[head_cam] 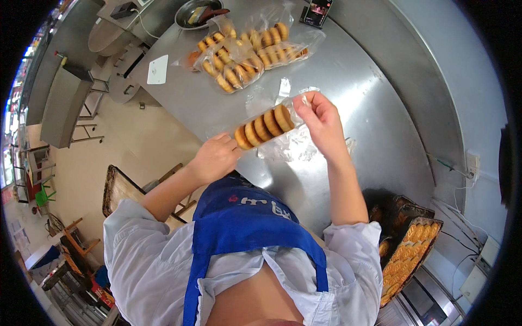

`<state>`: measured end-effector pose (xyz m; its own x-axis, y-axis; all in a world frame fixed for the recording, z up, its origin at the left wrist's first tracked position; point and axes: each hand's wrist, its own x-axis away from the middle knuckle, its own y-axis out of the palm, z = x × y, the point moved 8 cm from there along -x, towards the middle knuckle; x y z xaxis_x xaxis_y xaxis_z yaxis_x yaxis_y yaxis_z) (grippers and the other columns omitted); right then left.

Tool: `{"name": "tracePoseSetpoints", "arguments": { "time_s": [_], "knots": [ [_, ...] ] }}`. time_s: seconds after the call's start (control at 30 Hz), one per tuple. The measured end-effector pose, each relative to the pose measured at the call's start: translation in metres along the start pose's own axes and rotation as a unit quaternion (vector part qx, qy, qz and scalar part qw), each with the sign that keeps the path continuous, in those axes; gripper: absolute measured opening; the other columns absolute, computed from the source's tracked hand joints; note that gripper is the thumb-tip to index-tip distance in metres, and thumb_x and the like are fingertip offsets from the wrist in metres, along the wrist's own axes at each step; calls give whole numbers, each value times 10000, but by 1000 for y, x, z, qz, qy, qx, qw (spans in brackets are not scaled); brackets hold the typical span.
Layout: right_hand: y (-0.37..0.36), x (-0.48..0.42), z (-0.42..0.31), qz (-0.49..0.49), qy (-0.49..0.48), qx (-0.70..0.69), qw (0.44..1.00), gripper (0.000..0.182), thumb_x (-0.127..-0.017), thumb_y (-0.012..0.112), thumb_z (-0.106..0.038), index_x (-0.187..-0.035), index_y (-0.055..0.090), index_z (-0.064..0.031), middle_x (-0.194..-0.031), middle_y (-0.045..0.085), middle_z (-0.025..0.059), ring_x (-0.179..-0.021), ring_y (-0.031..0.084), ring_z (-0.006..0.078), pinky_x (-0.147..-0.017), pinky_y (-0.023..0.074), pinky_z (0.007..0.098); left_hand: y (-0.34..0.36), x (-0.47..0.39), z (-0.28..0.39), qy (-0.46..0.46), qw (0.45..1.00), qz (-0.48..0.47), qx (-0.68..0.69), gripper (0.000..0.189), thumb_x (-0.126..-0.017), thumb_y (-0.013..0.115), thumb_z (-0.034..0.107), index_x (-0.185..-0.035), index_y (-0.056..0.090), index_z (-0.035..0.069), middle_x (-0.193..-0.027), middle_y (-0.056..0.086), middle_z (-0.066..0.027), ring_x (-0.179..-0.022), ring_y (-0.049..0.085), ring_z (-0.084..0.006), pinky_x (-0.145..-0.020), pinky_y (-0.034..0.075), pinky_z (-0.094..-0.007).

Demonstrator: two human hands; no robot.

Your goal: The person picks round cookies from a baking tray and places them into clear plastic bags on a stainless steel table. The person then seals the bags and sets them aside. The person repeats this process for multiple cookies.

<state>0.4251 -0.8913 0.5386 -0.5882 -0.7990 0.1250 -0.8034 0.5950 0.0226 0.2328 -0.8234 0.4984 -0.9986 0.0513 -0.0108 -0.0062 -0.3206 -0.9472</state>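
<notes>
A row of several round baked cakes [264, 127] lies side by side in a clear plastic bag, held up above the steel table. My left hand [218, 157] grips the bag's end at the left of the row. At the other end my right hand [320, 116] pinches the bag's plastic between thumb and fingers. Beneath the held bag, crumpled clear plastic bags [291, 144] lie on the steel table [346, 77]. Farther back on the table sits a heap of filled clear bags [232, 69] with similar cakes inside.
A metal bowl [185, 16] with a brush stands at the far edge, and a phone [317, 13] is propped nearby. A white card [158, 69] lies toward the left edge. At my right, a baking tray [437, 228] holds rows of cakes. Another tray [112, 173] is at my left.
</notes>
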Motion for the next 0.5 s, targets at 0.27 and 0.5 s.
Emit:
{"name": "tracePoseSetpoints", "arguments": {
  "time_s": [0.27,0.5],
  "knots": [
    [-91,-121,39,109,-24,130,985,273,-879,673,-269,-869,640,2,-694,557,-45,-617,438,40,-547,361,230,-37,-94,-67,37,985,151,-73,31,-697,637,113,-705,610,102,-771,618,-50,-643,589,-196,-687,463,-347],
    [-131,-171,56,163,-14,161,973,292,-864,686,-268,-918,650,16,-698,586,-24,-625,476,58,-570,398,237,-33,-153,-90,23,975,212,-57,175,-705,681,60,-867,699,123,-718,621,-22,-713,615,-189,-759,470,-335]
  ]
}}
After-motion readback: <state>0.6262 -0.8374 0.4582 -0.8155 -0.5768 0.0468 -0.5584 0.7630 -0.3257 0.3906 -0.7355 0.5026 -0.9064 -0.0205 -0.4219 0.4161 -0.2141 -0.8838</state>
